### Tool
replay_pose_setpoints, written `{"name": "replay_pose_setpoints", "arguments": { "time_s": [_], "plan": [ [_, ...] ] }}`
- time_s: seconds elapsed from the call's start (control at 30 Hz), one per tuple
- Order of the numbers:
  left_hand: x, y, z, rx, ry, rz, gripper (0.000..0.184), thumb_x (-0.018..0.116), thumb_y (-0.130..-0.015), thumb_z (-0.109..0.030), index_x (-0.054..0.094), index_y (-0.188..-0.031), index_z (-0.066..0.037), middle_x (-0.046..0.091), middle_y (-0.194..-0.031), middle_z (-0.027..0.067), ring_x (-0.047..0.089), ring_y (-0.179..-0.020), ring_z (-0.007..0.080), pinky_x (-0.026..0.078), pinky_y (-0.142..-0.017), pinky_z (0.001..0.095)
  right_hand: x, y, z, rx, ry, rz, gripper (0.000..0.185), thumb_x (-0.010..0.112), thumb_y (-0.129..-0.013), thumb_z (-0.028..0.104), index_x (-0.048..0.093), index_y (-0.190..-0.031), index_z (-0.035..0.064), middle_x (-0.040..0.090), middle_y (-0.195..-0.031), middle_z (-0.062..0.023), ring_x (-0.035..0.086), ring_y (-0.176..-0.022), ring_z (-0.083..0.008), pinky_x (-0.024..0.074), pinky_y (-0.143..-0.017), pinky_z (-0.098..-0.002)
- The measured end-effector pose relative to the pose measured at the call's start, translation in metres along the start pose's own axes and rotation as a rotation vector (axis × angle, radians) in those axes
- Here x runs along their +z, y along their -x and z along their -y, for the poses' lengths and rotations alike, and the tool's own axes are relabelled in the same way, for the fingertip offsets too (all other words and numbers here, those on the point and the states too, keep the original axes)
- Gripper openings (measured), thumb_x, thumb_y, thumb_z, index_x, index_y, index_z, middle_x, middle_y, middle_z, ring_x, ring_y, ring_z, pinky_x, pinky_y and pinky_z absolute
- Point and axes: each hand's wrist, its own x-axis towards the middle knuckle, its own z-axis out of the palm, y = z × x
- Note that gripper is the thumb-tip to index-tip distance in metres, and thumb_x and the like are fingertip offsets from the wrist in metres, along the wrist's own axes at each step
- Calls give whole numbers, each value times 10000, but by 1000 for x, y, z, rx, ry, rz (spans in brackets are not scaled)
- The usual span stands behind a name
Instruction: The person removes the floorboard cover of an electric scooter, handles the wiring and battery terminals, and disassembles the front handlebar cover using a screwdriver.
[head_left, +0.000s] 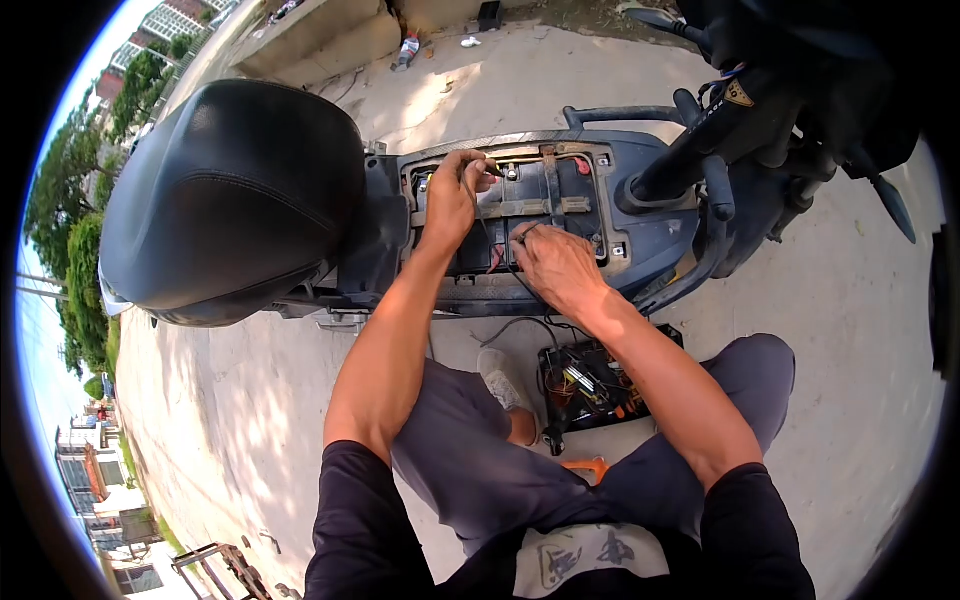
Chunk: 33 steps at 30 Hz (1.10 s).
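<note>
The open battery compartment (pixel 600 180) of an electric scooter lies before me, with dark batteries (pixel 575 185) under a metal strap (pixel 520 208). My left hand (pixel 453 205) is over its left part, fingers closed on a thin dark test probe (pixel 494 170). The probe's tip is close to a battery terminal (pixel 512 173); whether they touch I cannot tell. My right hand (pixel 562 265) is low over the compartment's near edge, its fingertips pinched on a thin black lead near the strap. Those fingers partly hide what they grip. Red wires (pixel 496 258) show between the hands.
The black seat (pixel 245 205) is at the left, the steering column (pixel 680 165) and handlebars at the right. A black toolbox (pixel 590 385) full of tools and cables stands on the concrete by my shoe (pixel 500 380). An orange object (pixel 590 467) lies below it.
</note>
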Motion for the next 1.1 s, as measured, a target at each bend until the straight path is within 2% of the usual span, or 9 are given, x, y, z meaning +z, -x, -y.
{"name": "replay_pose_setpoints", "arguments": {
  "time_s": [0.07,0.27,0.3,0.4,0.5,0.7,0.87,1.07,1.1],
  "plan": [
    [1,0,-1,10,30,-2,160,549,-1106,-76,637,-1183,33,747,-1053,105,699,-886,135,596,-838,294,-1,-3,8,75,-33,7,173,653,-993,153,681,-1001,-18,735,-998,-164,714,-943,-371,566,-841,-470],
    [6,-6,6,23,-53,-13,134,562,-1090,-46,651,-1158,29,754,-1032,107,698,-878,139,600,-830,296,16,10,5,-73,81,-98,156,635,-986,123,649,-1085,4,691,-939,-186,703,-902,-367,565,-820,-466],
    [7,-7,9,21,-44,-12,134,562,-1090,-47,652,-1157,28,754,-1034,106,698,-878,139,600,-830,296,18,10,6,-37,102,-61,183,606,-998,187,670,-1070,31,709,-997,-128,707,-969,-314,547,-832,-455],
    [10,-10,15,26,-43,-10,135,566,-1091,-57,655,-1153,22,756,-1037,102,695,-878,137,599,-827,298,19,11,2,-88,79,-96,145,614,-989,117,644,-1089,16,681,-941,-167,696,-898,-353,558,-806,-459],
    [13,-12,15,5,-95,10,149,562,-1101,-72,639,-1181,27,750,-1086,107,698,-909,140,603,-858,302,20,11,3,-74,57,-97,147,596,-999,123,647,-1087,17,684,-945,-160,696,-905,-343,551,-806,-453],
    [11,-20,32,-13,5,24,159,554,-1110,-79,619,-1197,38,738,-1096,115,705,-897,155,613,-846,304,28,13,2,-35,73,-82,182,604,-935,128,664,-1087,47,698,-1016,-113,696,-1001,-290,525,-862,-439],
    [11,-26,42,31,11,-3,143,579,-1100,-74,653,-1140,40,751,-1023,105,689,-836,127,597,-781,287,38,14,4,-12,114,-78,245,538,-950,126,638,-1155,36,683,-1098,-127,688,-1043,-284,511,-912,-436],
    [11,-29,41,110,-245,-36,171,620,-1092,-118,667,-1115,45,751,-953,102,717,-801,134,615,-743,286,46,8,9,56,133,-56,235,552,-947,138,651,-1131,31,690,-1095,-150,708,-1019,-306,492,-889,-458],
    [10,-29,38,116,-322,3,209,579,-1107,-112,638,-1146,85,757,-1026,150,740,-864,167,658,-808,335,45,9,10,63,126,-60,233,553,-947,139,653,-1128,32,693,-1095,-151,710,-1017,-305,491,-885,-460]
  ]
}}
